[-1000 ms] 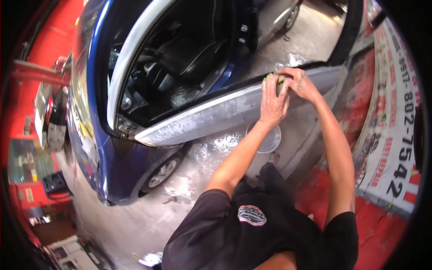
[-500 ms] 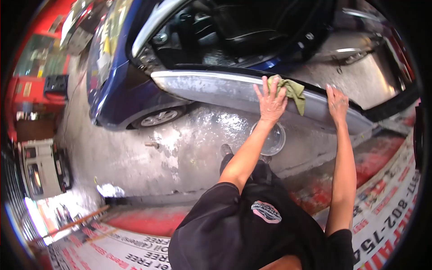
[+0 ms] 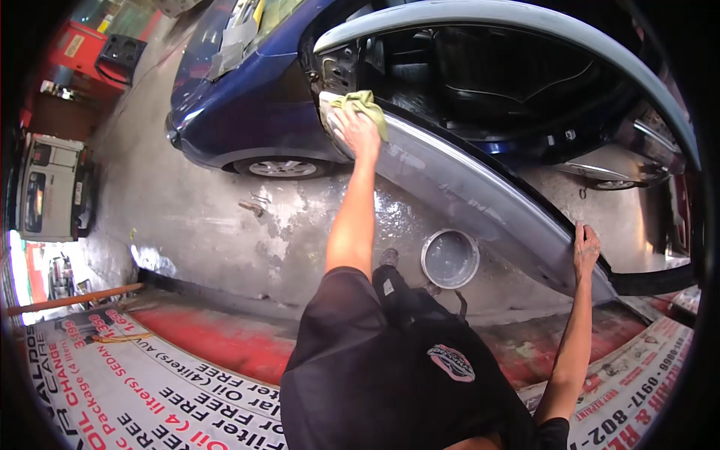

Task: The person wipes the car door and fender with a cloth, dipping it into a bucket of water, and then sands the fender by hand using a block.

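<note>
A car door point(image 3: 450, 176) in patchy grey stands swung out from a dark blue car point(image 3: 262, 105). My left hand point(image 3: 356, 135) presses a yellow-green cloth point(image 3: 367, 106) against the door's front end, near the hinge side, with its fingers over the cloth. At the door's far end, my right hand point(image 3: 586, 251) grips the upper edge, its fingers wrapped over the rim. Below the door, a round bucket point(image 3: 450, 259) of greyish liquid stands on the floor by my feet.
Wet patches mark the concrete floor point(image 3: 187, 217). A small brownish object point(image 3: 251, 208) lies there. Behind me are a red ledge point(image 3: 247, 330) and printed banners point(image 3: 150, 382). A white van point(image 3: 49, 187) is at the left, and a black case point(image 3: 120, 56) near red equipment.
My left hand has slid the cloth along the door from its middle to its front end. My right hand still holds the door edge. The view has shifted, showing the bucket more fully.
</note>
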The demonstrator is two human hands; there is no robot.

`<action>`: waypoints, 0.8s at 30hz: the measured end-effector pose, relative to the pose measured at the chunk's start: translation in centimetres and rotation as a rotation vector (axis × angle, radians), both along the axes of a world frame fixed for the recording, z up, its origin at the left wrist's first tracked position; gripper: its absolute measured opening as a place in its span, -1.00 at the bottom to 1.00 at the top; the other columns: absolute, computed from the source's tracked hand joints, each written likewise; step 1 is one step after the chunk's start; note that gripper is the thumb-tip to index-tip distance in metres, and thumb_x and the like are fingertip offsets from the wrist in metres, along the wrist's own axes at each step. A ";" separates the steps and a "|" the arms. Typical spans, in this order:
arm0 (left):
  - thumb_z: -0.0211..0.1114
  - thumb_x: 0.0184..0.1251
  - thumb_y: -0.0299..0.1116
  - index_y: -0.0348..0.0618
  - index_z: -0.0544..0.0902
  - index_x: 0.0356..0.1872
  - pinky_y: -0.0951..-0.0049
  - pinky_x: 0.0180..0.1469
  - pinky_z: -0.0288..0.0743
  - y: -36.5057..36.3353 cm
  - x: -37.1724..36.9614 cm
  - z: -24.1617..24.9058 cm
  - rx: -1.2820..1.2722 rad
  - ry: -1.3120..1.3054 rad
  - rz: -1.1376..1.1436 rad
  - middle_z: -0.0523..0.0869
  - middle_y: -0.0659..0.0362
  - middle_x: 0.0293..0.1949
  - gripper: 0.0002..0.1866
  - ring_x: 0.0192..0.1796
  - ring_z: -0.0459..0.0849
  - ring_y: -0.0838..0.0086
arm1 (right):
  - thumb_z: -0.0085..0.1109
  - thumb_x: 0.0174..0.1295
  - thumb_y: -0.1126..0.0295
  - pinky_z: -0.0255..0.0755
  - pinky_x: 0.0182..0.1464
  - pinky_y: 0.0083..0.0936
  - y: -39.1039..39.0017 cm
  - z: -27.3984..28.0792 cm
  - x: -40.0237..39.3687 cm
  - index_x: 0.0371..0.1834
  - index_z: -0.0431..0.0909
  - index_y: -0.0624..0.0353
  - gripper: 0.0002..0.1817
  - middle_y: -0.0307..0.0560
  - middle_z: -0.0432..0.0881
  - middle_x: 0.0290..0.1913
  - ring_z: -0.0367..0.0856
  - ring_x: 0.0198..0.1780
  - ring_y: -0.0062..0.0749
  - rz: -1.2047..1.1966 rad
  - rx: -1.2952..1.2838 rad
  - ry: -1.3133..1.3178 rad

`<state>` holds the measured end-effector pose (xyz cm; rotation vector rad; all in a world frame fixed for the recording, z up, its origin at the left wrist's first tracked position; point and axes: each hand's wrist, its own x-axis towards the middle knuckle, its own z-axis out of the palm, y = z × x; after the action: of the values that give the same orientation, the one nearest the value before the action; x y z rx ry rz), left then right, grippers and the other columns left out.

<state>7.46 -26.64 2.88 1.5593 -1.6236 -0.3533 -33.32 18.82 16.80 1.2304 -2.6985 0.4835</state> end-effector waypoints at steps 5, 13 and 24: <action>-0.04 0.62 -0.28 -0.64 0.23 0.51 -0.27 0.71 -0.33 1.9 -3.6 -0.4 -0.161 0.152 -0.036 0.17 -0.49 0.57 -0.36 0.69 -0.08 -0.36 | -0.02 0.62 -0.06 0.51 0.00 0.02 -6.1 -0.3 5.6 -0.01 0.73 0.27 -0.44 0.41 0.72 -0.14 0.70 -0.06 0.33 0.134 0.024 -0.224; -0.04 0.69 -0.19 -0.41 0.29 0.53 -0.20 0.70 -0.27 1.2 -4.3 -1.5 0.005 0.277 0.099 0.15 -0.30 0.62 -0.41 0.71 -0.05 -0.20 | -0.11 0.64 -0.10 0.52 0.11 0.01 -9.3 -1.8 9.0 0.08 0.77 0.18 -0.41 0.32 0.76 -0.03 0.70 0.04 0.29 0.012 0.246 -0.063; -0.15 0.74 -0.06 -0.36 0.18 0.61 -0.18 0.69 -0.15 -3.6 -2.1 -5.9 0.158 0.516 0.333 0.05 -0.33 0.66 -0.34 0.70 -0.08 -0.27 | -0.12 0.63 -0.08 0.48 0.02 0.08 -9.7 -2.2 9.5 -0.07 0.74 0.20 -0.42 0.37 0.72 -0.09 0.67 -0.03 0.36 -0.039 0.235 -0.034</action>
<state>5.33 -30.20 -3.07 1.6510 -0.9429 -0.6509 -23.87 9.14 14.56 1.2297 -2.8675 0.1878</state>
